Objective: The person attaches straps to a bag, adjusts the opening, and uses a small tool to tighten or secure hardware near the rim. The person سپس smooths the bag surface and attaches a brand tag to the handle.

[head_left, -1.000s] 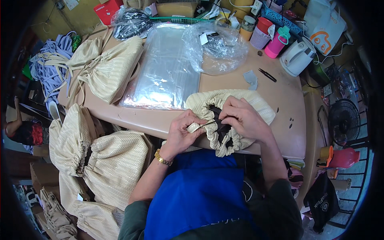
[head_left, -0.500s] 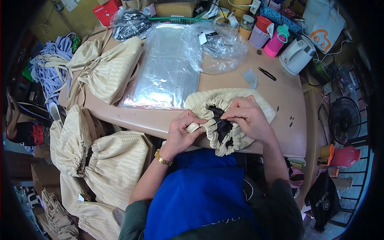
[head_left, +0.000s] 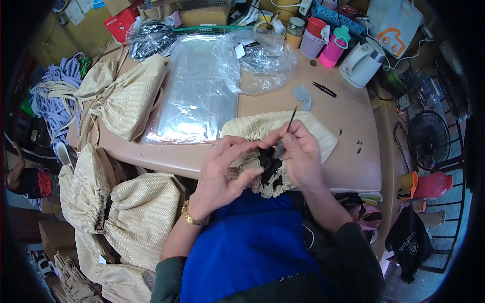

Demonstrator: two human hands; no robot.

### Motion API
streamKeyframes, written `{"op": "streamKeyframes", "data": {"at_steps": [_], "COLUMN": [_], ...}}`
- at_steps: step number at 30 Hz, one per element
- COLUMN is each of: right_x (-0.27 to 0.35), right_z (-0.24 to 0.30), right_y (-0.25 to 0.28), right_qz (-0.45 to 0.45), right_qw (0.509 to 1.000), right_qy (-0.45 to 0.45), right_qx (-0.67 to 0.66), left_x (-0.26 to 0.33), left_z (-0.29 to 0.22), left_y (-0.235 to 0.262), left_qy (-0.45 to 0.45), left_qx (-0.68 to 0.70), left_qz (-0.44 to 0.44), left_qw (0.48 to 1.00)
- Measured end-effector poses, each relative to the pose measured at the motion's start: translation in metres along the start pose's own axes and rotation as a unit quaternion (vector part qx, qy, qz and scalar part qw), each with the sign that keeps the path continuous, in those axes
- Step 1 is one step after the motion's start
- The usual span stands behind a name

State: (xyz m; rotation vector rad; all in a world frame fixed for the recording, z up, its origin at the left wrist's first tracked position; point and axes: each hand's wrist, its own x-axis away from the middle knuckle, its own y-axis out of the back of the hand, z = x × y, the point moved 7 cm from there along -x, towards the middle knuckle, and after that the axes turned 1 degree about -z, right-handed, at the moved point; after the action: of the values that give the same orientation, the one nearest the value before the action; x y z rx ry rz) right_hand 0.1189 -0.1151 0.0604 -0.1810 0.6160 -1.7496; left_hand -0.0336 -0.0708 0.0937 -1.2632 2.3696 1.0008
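Note:
A cream woven drawstring bag (head_left: 313,132) lies at the table's near edge, its gathered mouth with black lining (head_left: 268,171) turned toward me. My left hand (head_left: 225,169) grips the ruffled rim on the left side. My right hand (head_left: 299,155) pinches a thin black stick-like tool (head_left: 290,118) that points up and away, its lower end at the bag's mouth.
A stack of clear plastic bags (head_left: 199,93) and a crumpled plastic bag (head_left: 260,58) lie further back. More cream bags sit on the table's left (head_left: 126,101) and hang below its edge (head_left: 136,212). Black snips (head_left: 323,89), cups, a white kettle (head_left: 361,63) stand far right.
My right hand has lifted the thin black tool, which now sticks up above the bag. My left hand has shifted slightly right along the rim.

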Motion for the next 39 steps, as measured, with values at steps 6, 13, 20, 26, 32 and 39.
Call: {"op": "streamKeyframes", "data": {"at_steps": [6, 13, 20, 26, 32, 39], "right_x": [-0.019, -0.044, -0.086, -0.194, -0.285, -0.310], "right_z": [0.002, 0.011, 0.022, 0.057, 0.034, 0.005], "right_y": [-0.005, 0.049, 0.103, 0.272, 0.344, 0.346], "right_qz": [-0.049, -0.063, -0.094, -0.237, -0.218, -0.214], "right_qw": [0.998, 0.996, 0.994, 0.937, 0.700, 0.678], "right_qy": [0.049, -0.037, -0.011, 0.061, 0.135, 0.030], "right_qx": [0.008, 0.050, 0.061, 0.250, 0.666, 0.702], "left_x": [-0.010, -0.016, -0.075, -0.133, -0.216, -0.236], "left_z": [0.015, 0.019, 0.018, 0.063, 0.156, 0.204], "left_y": [-0.029, -0.042, -0.055, -0.107, -0.209, -0.204], "left_qy": [0.138, 0.134, 0.086, 0.124, 0.052, 0.025], "left_qx": [0.035, -0.025, -0.137, -0.038, -0.116, -0.248], "left_qz": [0.054, 0.149, 0.190, 0.296, 0.219, 0.238], "left_qw": [0.988, 0.979, 0.968, 0.946, 0.967, 0.939]}}
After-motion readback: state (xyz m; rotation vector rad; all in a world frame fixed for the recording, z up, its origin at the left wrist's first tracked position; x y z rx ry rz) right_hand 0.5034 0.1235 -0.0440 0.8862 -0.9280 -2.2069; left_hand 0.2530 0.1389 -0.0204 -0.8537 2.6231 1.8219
